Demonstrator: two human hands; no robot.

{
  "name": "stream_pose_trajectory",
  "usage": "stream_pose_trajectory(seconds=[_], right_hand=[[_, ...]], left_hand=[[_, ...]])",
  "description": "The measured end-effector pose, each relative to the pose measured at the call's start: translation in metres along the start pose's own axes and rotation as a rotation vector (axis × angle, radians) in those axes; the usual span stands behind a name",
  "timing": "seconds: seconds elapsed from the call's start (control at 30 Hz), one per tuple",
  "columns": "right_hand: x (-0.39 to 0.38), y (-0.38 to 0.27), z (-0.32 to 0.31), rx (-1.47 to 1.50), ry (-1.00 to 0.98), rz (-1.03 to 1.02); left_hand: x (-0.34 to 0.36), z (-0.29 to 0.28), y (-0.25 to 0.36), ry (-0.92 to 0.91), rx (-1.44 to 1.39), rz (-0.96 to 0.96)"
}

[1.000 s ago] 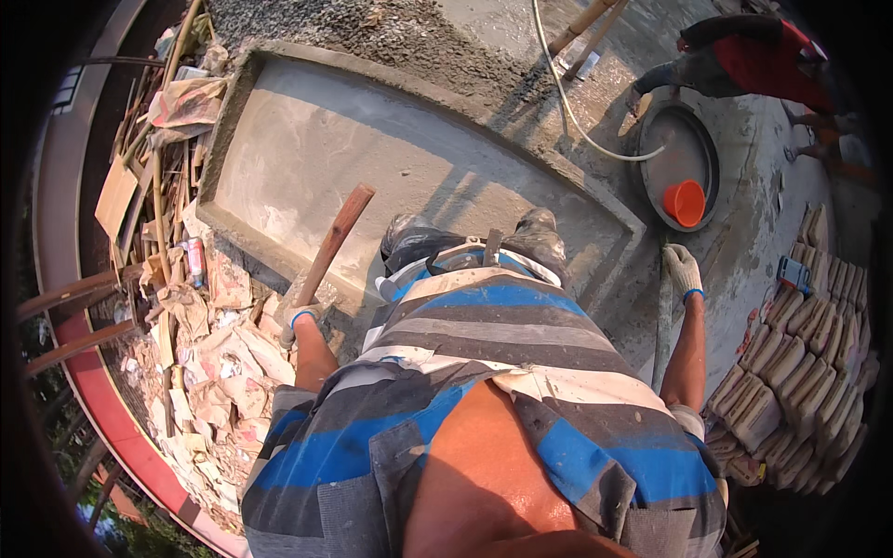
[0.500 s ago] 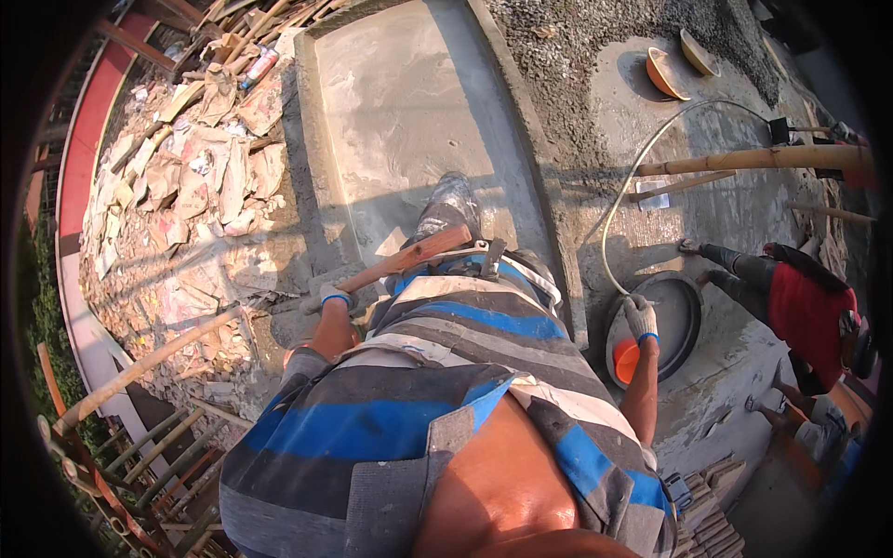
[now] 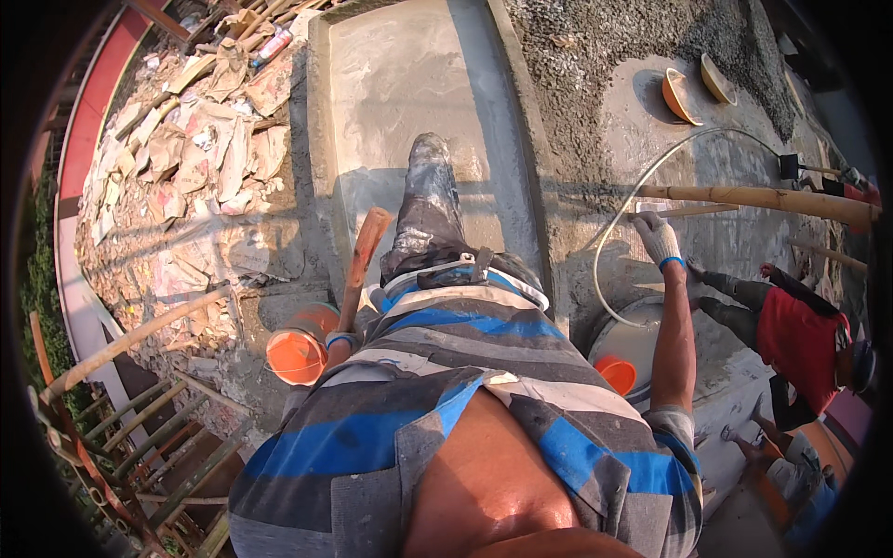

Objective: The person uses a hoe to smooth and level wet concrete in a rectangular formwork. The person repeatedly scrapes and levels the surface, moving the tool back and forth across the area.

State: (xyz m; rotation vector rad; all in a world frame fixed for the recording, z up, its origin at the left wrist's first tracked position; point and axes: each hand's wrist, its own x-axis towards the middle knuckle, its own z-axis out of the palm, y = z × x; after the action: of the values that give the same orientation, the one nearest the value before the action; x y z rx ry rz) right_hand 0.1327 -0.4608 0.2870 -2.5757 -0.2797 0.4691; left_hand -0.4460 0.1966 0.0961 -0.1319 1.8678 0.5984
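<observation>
My left hand (image 3: 340, 348), partly hidden by my shirt, is closed around a reddish wooden handle (image 3: 365, 251); the handle slants upward and its lower end is out of sight. Just left of that hand stands an orange bucket (image 3: 296, 359). My right hand (image 3: 659, 238), in a white glove with a blue cuff, is held out to the right, holding nothing I can see, fingers loosely apart. Below it is a large round tub (image 3: 595, 342) of greyish water, with an orange pail (image 3: 616, 374) at its near side. A pale hose (image 3: 603, 260) curves down to the tub.
My leg stands at a shallow trough of wet cement (image 3: 400, 84). Torn paper sacks (image 3: 195, 172) litter the left side. Gravel (image 3: 595, 46), two basins (image 3: 682, 97) and bamboo poles (image 3: 763, 197) lie right. A person in red (image 3: 800, 325) is beside the tub.
My right hand has left the hose end over the tub and moved up and away. The wooden handle has swung more upright, and the orange bucket on the left has come into view.
</observation>
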Motion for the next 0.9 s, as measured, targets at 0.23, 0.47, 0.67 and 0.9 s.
stream_pose_trajectory(seconds=[0.23,0.47,0.67,0.9], right_hand=[[0.038,-0.108,0.077,0.323,-0.188,0.048],[0.198,-0.311,0.102,0.624,0.018,-0.167],[0.366,-0.389,0.169,0.124,-0.577,-0.315],[0.496,-0.357,0.275,0.34,-0.904,0.149]], left_hand=[[-0.063,0.115,0.002,0.111,0.096,0.038],[-0.064,0.377,-0.006,0.091,0.332,0.064],[-0.018,0.644,-0.049,-0.503,0.425,0.154],[-0.162,0.991,-0.197,-0.73,0.646,0.238]])
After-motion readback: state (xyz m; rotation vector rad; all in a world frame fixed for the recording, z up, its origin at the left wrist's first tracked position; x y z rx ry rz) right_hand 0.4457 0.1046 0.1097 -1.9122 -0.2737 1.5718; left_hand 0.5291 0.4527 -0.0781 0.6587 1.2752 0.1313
